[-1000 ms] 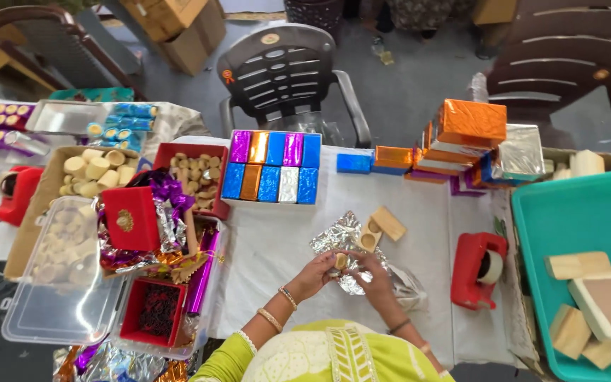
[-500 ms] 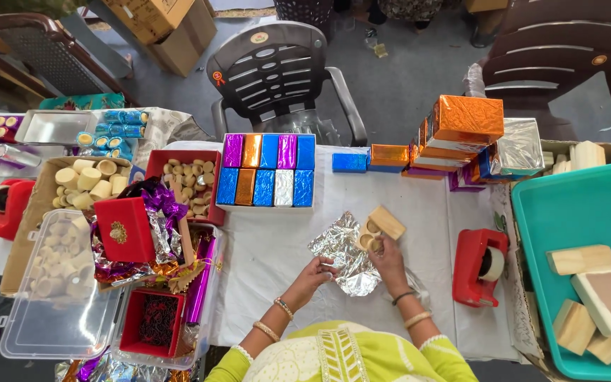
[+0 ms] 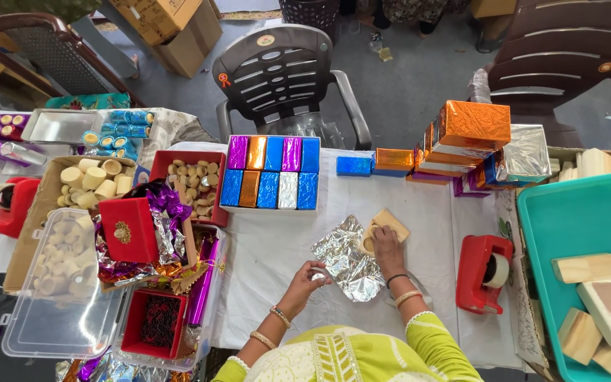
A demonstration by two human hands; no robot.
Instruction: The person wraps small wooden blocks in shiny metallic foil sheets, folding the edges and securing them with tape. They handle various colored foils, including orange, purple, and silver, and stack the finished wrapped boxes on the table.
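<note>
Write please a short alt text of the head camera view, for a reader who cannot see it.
A person's right hand rests on a small wooden block beside a crumpled silver foil sheet, while the left hand pinches the foil's near edge. Behind, on the white table, a tray of foil-wrapped boxes; at right, a red tape dispenser.

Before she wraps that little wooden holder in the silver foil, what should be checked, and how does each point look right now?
1. Right hand on the wooden holder: ok, it rests on it.
2. Left hand pinching the near edge of the silver foil sheet: ok.
3. Foil lying flat: not ok, it is crinkled.
4. Holder on the foil: not ok, only at its far edge, mostly on the white tablecloth.
5. Red tape dispenser close by: ok, just to her right.
6. Anything inside the holder: cannot tell, the hand covers it.
</note>
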